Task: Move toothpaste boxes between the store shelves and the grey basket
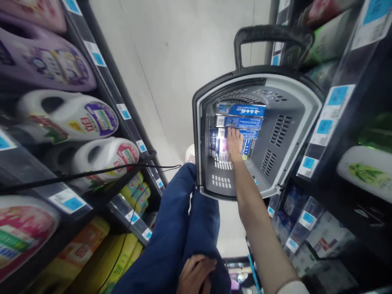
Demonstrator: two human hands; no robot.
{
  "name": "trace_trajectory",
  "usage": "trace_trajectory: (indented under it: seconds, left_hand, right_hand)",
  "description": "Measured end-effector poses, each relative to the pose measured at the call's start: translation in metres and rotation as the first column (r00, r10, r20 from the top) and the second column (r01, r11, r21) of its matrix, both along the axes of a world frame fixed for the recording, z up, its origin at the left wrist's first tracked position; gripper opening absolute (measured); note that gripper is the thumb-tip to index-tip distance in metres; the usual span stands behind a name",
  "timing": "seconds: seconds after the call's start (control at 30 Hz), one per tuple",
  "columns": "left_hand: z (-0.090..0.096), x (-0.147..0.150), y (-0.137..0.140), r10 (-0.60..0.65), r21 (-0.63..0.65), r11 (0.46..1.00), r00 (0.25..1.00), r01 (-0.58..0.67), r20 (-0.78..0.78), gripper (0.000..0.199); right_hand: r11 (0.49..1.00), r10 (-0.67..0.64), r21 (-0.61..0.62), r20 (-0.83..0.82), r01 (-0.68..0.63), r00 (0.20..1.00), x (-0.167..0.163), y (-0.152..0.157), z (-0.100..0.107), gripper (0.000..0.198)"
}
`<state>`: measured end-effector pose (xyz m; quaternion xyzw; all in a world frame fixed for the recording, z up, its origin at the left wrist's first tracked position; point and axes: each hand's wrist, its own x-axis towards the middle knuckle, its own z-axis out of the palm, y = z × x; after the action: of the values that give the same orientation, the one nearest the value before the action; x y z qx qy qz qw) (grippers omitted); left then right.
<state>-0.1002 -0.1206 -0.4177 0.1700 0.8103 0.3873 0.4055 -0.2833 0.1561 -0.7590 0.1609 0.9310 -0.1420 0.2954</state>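
Observation:
My right hand (234, 143) reaches down into a grey shopping basket (307, 110) with a black rim. Its fingers are bent together over the edge of a blue-and-white toothpaste box (250, 134). Above them lie another blue toothpaste box (245, 122) and one with large white lettering (247, 110). Partly under the hand is a pink-and-white pack (223, 148), and a dark narrow box (212, 143) stands at its left. Down by my blue trousers (174, 212), my left hand (197, 274) is loosely curled against my leg, with nothing visible in it.
Shelves of detergent bottles (94, 118) line the left side, with price tags (94, 53) along their edges. More bottles (367, 169) and packs fill the right shelves, close to the basket. A thin black cable (92, 173) crosses at left. Pale floor (183, 61) runs between.

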Motion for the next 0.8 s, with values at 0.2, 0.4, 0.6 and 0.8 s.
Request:
trace_trajectory:
  seconds: [0.2, 0.4, 0.6, 0.8]
  left_hand:
    - [-0.004, 0.003, -0.002, 0.035, 0.046, 0.998, 0.999, -0.035, -0.005, 0.044]
    - [0.010, -0.002, 0.002, 0.140, 0.032, 0.989, 0.983, -0.144, 0.116, 0.039]
    - [0.014, 0.004, -0.009, 0.207, -0.026, 0.978, 0.940, -0.208, 0.270, 0.031]
    - [0.036, 0.008, -0.029, 0.143, -0.075, 0.989, 0.947, -0.127, 0.289, 0.032]
  right_hand:
    - [0.992, 0.127, 0.010, 0.021, -0.127, 0.992, -0.001, -0.002, -0.008, 0.044]
    - [0.964, 0.263, -0.042, 0.067, -0.261, 0.962, 0.038, -0.019, 0.011, 0.042]
    - [0.937, -0.304, -0.145, 0.115, 0.318, 0.946, 0.090, -0.037, 0.098, 0.053]
    - [0.336, -0.897, -0.381, 0.149, 0.861, 0.416, 0.102, -0.065, 0.295, 0.049]
